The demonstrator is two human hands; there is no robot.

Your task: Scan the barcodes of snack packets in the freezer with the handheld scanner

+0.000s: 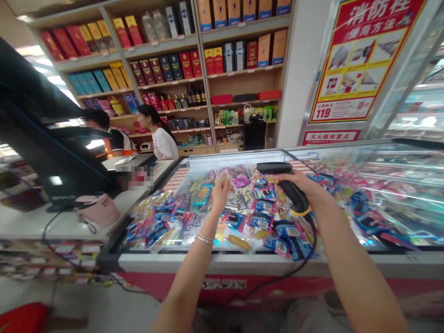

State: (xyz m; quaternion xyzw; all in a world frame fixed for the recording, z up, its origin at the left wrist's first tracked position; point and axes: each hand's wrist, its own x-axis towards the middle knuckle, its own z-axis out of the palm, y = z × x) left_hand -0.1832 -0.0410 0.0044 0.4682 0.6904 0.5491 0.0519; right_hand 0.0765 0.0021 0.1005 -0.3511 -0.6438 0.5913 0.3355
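Handheld barcode scanner (289,189), black with a yellow band near its nose, sits clamped in the right hand (294,181), fingers wrapped around the grip, above the middle of a chest freezer (208,261). Its head points toward the far edge of the freezer. A black cable (305,259) drops from its base, crosses the near rim and hangs in a loop down the red front panel.

The left hand (219,196) is open, its fingers apart and raised over a heap of shiny snack packets (256,217) in blue, pink, yellow and silver. A blue-and-yellow packet lies just beside those fingers, and a thin bracelet (205,238) circles the left wrist.

The packets fill the freezer's left section from the near rim to the far edge, and more lie to the right under glossy reflections. Along the freezer's left edge runs a white checkout counter (52,224) carrying a pink bag (97,209), with a dark monitor (41,115) at its far left.

Beyond the counter stand two people (163,143), before wooden shelves (243,83) stacked with red, blue and yellow boxes and bottles. On the pillar at right hangs a red-and-yellow fire hydrant instruction poster (360,60).
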